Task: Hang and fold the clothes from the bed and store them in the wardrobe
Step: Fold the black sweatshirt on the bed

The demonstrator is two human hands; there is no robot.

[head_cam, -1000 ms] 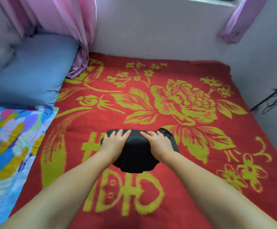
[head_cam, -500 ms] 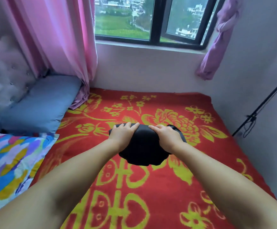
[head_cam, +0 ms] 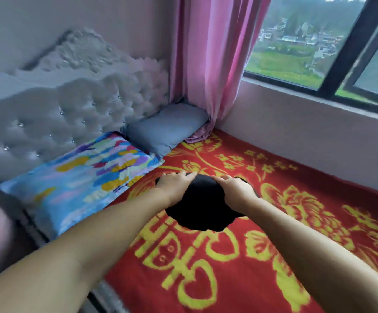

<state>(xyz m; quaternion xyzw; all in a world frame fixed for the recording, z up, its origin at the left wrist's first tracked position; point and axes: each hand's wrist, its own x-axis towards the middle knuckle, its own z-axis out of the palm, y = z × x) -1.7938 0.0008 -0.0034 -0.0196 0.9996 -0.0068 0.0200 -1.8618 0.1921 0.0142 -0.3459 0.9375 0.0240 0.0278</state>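
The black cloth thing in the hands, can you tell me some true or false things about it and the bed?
1. Both hands hold the black folded garment. True: the left hand and the right hand grip its two sides.
2. The blanket is plain blue. False: it is red with yellow flowers.
3. The grey-blue pillow lies beside the pink curtain. True.
4. The colourful pillow sits on top of the garment. False: it lies apart, by the headboard.
5. The window shows a brick wall. False: green fields and houses.
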